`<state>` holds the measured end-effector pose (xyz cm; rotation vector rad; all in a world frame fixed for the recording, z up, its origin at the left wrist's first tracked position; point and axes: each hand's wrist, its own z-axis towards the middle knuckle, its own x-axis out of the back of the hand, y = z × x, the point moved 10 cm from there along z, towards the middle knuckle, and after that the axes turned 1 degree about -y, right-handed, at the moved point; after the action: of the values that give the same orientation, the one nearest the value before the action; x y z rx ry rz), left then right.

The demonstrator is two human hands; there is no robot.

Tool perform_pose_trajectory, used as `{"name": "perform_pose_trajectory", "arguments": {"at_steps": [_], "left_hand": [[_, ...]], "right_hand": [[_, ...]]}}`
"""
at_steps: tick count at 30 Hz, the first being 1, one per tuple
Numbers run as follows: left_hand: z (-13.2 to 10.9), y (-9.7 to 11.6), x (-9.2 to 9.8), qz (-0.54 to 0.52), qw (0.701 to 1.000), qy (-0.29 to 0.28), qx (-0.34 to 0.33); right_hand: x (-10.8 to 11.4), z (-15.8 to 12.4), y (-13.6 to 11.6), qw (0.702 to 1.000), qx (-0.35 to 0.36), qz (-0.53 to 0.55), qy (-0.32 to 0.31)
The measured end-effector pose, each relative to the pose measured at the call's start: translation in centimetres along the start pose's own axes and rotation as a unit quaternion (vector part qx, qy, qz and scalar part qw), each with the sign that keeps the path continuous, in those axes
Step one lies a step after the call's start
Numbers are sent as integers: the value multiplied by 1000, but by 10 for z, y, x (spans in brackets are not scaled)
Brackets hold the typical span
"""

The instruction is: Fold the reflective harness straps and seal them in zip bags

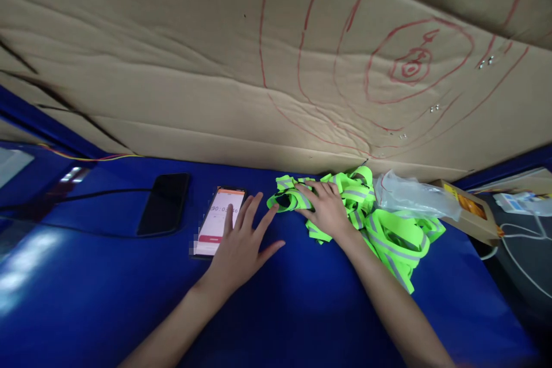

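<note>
A tangled heap of neon-green reflective straps [394, 238] with grey stripes lies on the blue table, right of centre. My right hand [325, 207] is on the left part of the heap, its fingers curled over a strap with the thumb on the near side. My left hand [241, 241] is open, fingers spread, holding nothing. It hovers at the right side of a phone [211, 221] whose lit screen shows a running timer, partly covered by the fingers. A short gap separates this hand from the strap loop nearest it.
A dark phone [164, 204] with black cables lies at left. Behind stands a cardboard sheet [194, 98] with red rings drawn on it. Clear plastic bags [409, 195] and a small cardboard box [478, 213] sit at right, beside white cables [521, 236] past the blue table's [302, 310] edge.
</note>
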<state>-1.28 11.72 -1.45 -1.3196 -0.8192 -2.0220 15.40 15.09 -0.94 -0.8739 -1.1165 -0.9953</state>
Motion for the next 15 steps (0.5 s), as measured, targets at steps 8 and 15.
{"name": "perform_pose_trajectory", "arguments": {"at_steps": [8, 15], "left_hand": [[9, -14, 3, -45, 999, -7, -14], [1, -26, 29, -369, 920, 97, 93]], "right_hand": [[4, -2, 0, 1000, 2, 10, 28], [48, -11, 22, 897, -126, 396, 153]]}}
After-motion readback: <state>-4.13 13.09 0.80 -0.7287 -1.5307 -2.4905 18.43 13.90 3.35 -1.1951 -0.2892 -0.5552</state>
